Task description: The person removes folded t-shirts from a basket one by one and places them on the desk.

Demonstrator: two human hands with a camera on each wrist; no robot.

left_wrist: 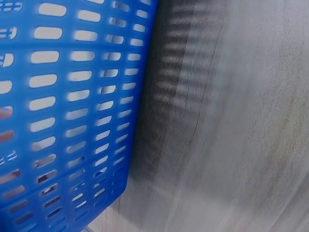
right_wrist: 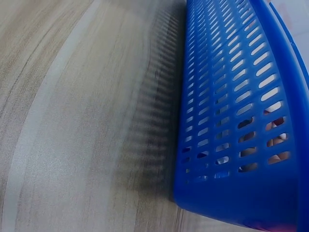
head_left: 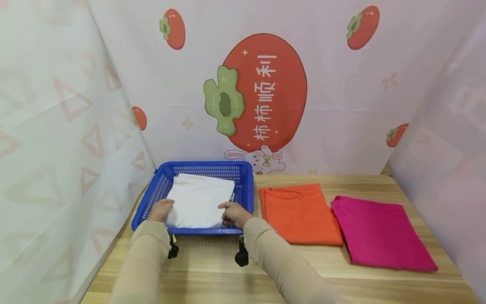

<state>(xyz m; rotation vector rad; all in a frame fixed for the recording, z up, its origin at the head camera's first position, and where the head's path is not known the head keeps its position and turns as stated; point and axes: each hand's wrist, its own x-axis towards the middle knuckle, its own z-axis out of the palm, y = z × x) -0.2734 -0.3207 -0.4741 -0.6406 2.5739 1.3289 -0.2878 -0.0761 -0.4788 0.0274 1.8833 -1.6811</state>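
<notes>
Cloth (head_left: pixel 199 204), white and folded, lies inside a blue perforated basket (head_left: pixel 248 181), between the fingers of the left hand (head_left: pixel 161 210) and the right hand (head_left: pixel 236 213). Both hands' fingers are at its side edges; whether they pinch it, I cannot tell. Right of the right fingers, a folded orange shirt (head_left: pixel 300 217) lies on the wooden desk (head_left: pixel 205 274), with folded magenta fabric (head_left: pixel 381 234) farther right.

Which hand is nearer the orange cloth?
Right. The right hand is left of the orange cloth; the left hand is farther left, across the white cloth.
</notes>
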